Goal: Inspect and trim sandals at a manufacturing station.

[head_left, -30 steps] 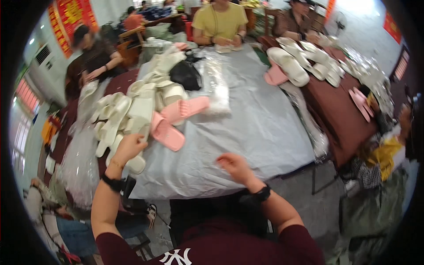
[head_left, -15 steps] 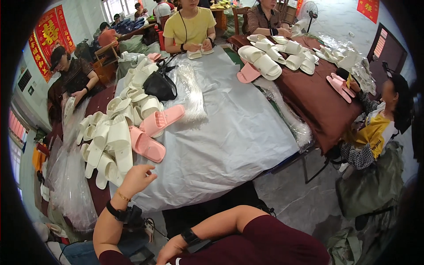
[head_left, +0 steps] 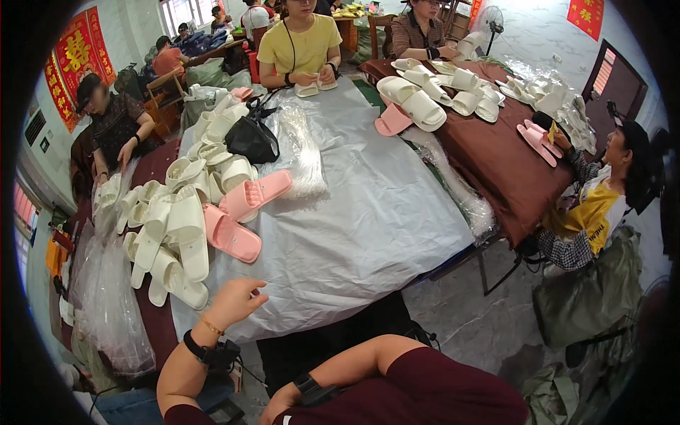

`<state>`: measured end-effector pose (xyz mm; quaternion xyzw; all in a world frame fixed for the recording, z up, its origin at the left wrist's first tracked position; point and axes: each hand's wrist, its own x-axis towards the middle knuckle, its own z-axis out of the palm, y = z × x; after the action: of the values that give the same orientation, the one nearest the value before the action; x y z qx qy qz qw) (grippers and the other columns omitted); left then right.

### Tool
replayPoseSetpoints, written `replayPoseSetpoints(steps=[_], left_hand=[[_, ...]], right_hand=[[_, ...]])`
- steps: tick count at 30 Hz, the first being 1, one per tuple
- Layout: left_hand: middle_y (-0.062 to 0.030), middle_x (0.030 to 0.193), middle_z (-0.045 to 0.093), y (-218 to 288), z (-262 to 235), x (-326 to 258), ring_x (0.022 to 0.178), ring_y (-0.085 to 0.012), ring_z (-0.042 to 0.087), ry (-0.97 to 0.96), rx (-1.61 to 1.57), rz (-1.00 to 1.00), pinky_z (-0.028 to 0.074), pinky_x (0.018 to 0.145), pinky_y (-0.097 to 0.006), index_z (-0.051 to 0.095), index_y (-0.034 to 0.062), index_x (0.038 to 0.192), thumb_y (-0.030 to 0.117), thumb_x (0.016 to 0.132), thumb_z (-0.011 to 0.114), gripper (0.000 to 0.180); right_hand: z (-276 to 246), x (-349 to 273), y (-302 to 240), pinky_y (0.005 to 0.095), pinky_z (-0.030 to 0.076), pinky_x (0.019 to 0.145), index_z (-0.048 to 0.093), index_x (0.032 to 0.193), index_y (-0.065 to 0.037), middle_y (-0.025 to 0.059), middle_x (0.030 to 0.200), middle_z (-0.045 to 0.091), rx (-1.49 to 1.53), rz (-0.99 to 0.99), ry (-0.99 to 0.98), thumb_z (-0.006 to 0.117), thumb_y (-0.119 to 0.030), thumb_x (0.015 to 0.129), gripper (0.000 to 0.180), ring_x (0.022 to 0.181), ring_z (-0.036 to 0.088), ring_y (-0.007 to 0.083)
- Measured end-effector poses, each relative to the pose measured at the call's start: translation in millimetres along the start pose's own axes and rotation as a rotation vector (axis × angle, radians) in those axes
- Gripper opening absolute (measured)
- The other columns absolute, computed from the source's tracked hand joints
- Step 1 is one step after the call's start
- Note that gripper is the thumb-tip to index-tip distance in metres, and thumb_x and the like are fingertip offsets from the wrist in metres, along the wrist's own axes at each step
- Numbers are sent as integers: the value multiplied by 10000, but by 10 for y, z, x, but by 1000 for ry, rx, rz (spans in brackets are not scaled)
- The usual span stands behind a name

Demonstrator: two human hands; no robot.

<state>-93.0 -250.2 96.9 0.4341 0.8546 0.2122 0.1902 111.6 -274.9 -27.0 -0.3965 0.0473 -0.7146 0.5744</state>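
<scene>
My left hand [head_left: 237, 301] hovers just over the near left part of the grey sheet [head_left: 354, 234] on the table. Its fingers are loosely bent, thumb apart, and nothing shows in them. A pair of pink slippers [head_left: 234, 234] lies beyond it, at the edge of a heap of white slippers [head_left: 188, 212]. My right hand [head_left: 280, 405] is low at the bottom edge, close to my body, with its fingers out of sight.
Beside the heap are a black bag [head_left: 253, 138] and clear plastic sleeves [head_left: 301, 152]; more plastic [head_left: 113, 297] hangs at the left. A brown-covered table [head_left: 489, 163] on the right carries slippers. Several co-workers sit around, one in a yellow shirt [head_left: 301, 46] handling white slippers.
My left hand has shifted slightly right and toward me, its fingers a little more bent. The co-worker at the left has moved their hands among the plastic. The slippers in front of me stay put.
</scene>
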Motion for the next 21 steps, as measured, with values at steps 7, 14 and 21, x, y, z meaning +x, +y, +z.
replayPoseSetpoints(steps=[7, 14, 21], left_hand=[[-143, 837, 679, 54, 51, 47, 687, -228, 648, -18, -11, -8, 511, 652, -322, 651, 4, 1055, 229, 799, 677, 343], [-142, 830, 678, 78, 93, 39, 692, -231, 646, -37, -54, 8, 507, 658, -322, 649, 1, 1058, 214, 802, 676, 335], [-135, 828, 677, 91, 209, 83, 679, -220, 639, -47, -79, 7, 507, 649, -312, 642, 2, 1074, 191, 798, 680, 337]], right_hand=[[-551, -96, 352, 359, 467, 866, 510, 1205, 73, 133, 1140, 586, -155, 228, 110, 563, -96, 928, 329, 1011, 548, 198], [-165, 23, -44, 365, 456, 853, 535, 1172, 46, 138, 1101, 600, -156, 260, 51, 549, -139, 939, 298, 989, 552, 201], [84, -269, -532, 380, 440, 679, 580, 881, 34, 165, 770, 596, -993, 109, 285, 595, -78, 791, 144, 734, 583, 289]])
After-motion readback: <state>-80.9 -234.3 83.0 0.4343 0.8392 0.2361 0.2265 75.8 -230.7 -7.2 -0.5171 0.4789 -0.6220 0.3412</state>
